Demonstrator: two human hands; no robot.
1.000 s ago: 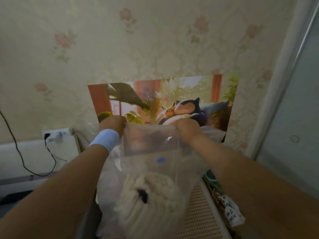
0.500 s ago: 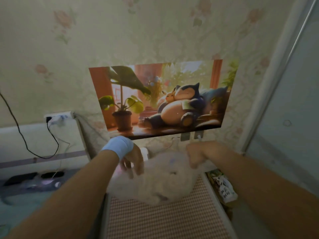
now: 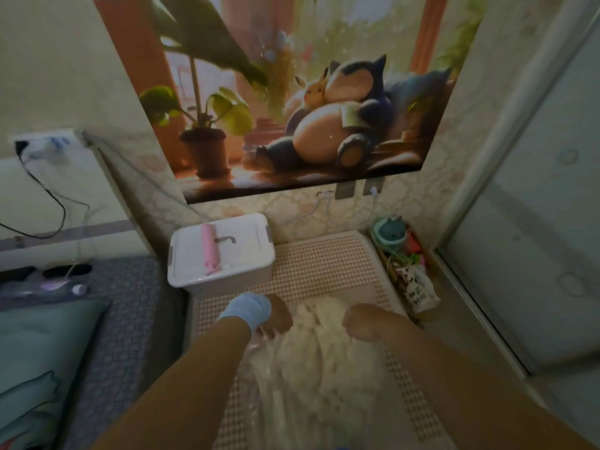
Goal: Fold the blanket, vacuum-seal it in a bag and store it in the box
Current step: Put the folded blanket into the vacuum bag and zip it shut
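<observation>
1. Both forearms reach up from the bottom edge to lower centre. The left hand [image 3: 276,316] grips the clear bag [image 3: 269,362] at its left edge. The right hand [image 3: 363,321] lies on top with fingers curled; whether it grasps the bag I cannot tell.
2. The cream, fluffy blanket [image 3: 328,368] lies bunched inside the bag on the checked mat [image 3: 324,264].
3. Centre-left, a white box [image 3: 246,241], lid on, carries a pink tool [image 3: 207,248].

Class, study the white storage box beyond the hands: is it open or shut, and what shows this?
Shut. The box has its lid flat on top, with a pink tube lying on it.
</observation>
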